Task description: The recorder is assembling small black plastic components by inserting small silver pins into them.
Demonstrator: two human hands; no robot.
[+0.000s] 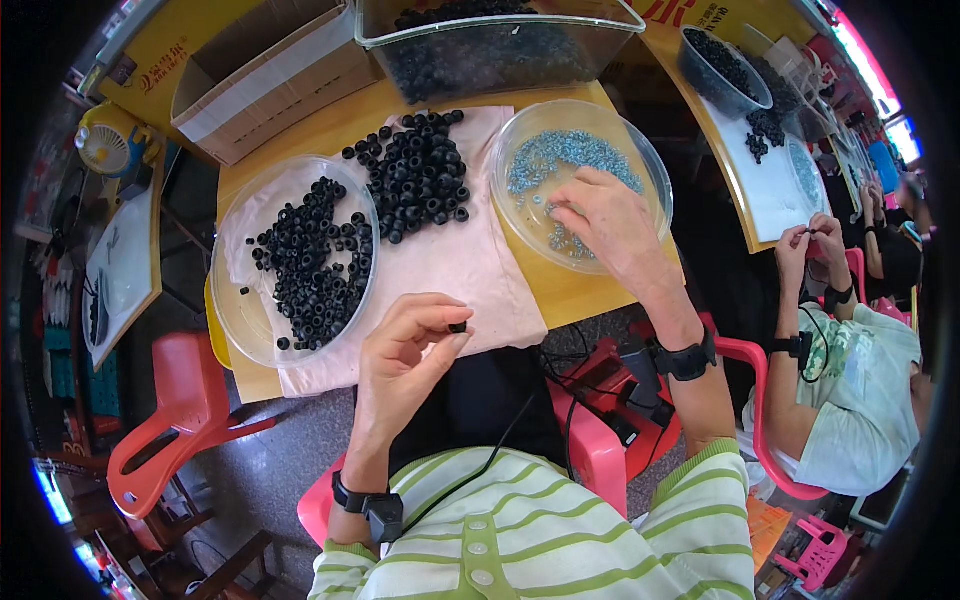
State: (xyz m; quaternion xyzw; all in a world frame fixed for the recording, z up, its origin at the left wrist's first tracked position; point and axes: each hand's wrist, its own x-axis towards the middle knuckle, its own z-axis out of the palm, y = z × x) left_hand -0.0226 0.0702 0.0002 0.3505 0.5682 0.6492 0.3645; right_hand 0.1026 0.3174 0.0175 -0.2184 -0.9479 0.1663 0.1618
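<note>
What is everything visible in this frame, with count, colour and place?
small black ring: one, black, pinched in the left hand's fingertips
clear bowl of black rings: one, clear, table left
loose black rings: a pile, black, on the cloth at centre
pink cloth: one, pale pink, over the yellow table
clear bowl of blue-grey pieces: one, clear, table right
clear bin: one, holding black parts, table's far edge
cardboard box: one, brown, far left
red chair: one, lower left
co-worker: one, seated right
left hand: grip shut on the ring
right hand: fingers in the blue-grey pieces
</note>
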